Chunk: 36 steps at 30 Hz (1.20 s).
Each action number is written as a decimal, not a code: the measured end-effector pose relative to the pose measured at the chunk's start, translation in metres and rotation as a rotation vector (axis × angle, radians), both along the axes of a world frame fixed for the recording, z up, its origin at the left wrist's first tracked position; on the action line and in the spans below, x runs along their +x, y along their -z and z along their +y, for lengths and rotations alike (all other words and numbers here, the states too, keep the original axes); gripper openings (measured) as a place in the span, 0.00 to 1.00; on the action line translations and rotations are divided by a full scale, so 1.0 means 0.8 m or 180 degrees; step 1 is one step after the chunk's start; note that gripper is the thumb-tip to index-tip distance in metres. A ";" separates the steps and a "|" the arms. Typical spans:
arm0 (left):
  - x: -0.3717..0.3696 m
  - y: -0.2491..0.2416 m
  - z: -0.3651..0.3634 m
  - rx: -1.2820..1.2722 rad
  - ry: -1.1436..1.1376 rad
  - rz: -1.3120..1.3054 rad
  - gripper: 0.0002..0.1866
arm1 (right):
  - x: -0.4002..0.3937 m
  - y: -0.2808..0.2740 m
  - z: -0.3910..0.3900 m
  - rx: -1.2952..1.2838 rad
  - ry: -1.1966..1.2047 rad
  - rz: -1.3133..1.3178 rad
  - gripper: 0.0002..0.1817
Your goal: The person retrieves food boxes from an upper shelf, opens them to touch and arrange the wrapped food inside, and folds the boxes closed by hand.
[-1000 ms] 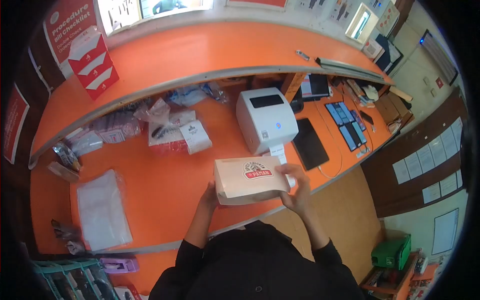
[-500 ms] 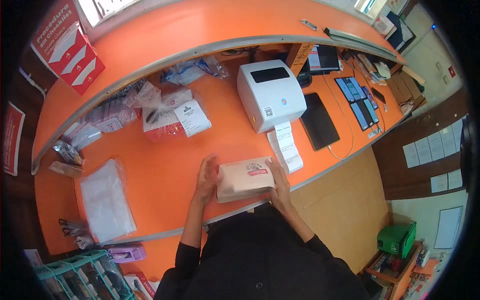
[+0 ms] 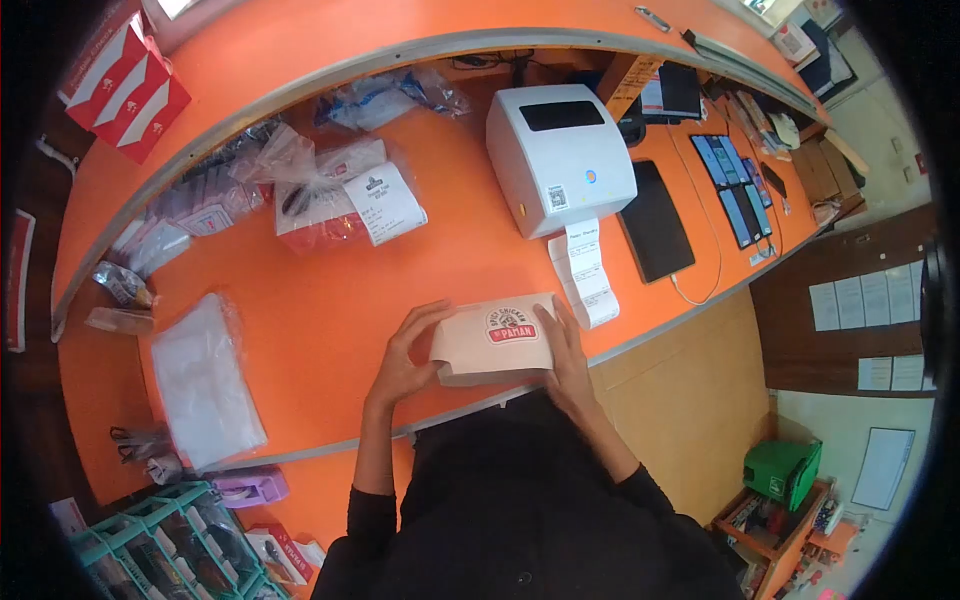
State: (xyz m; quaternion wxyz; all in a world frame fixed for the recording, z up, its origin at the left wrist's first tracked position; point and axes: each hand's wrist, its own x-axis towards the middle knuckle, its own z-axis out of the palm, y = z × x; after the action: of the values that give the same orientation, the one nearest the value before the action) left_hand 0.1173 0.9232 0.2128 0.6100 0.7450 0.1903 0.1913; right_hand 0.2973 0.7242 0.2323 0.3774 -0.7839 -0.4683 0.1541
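Note:
Between my two hands is a light brown cardboard box (image 3: pixel 492 338) with a red and black printed logo on its top. My left hand (image 3: pixel 408 350) grips its left end, fingers along the back corner and thumb near the front. At the right end, my right hand (image 3: pixel 568 352) holds the side with its fingers pressed along it. The box is over the orange counter near its front edge. Just behind it, a white label printer (image 3: pixel 560 165) has a printed paper strip (image 3: pixel 585 275) hanging from its front.
A knotted clear bag with a receipt (image 3: pixel 385 205) sits behind. Flat plastic bags (image 3: pixel 208 385) lie at the left. A black tablet (image 3: pixel 655 222) and several phones (image 3: pixel 733 190) are at the right. Teal crates (image 3: pixel 170 550) stand at lower left, and a raised orange shelf (image 3: pixel 380 35) runs along the back.
The box has turned so that its printed logo shows more clearly. My left hand has closed onto the box's left end, and the view has shifted slightly.

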 end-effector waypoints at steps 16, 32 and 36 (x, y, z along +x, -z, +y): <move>0.038 0.036 -0.041 -0.0732 -0.1464 -0.0825 0.21 | 0.002 -0.002 0.011 0.0012 0.0395 -0.0694 0.40; 0.033 0.047 -0.043 -0.1183 -0.1143 -0.1259 0.40 | 0.012 -0.021 0.021 -0.0055 0.0460 -0.0128 0.35; 0.030 0.053 -0.048 -0.1068 -0.0981 -0.1164 0.41 | 0.012 -0.019 0.022 0.0133 0.0424 -0.0410 0.33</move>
State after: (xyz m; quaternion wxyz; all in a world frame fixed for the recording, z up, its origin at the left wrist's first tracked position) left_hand 0.1414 0.8852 0.1700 0.7126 0.5492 0.2171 0.3787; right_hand 0.3070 0.7421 0.2478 0.3722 -0.8136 -0.4415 0.0681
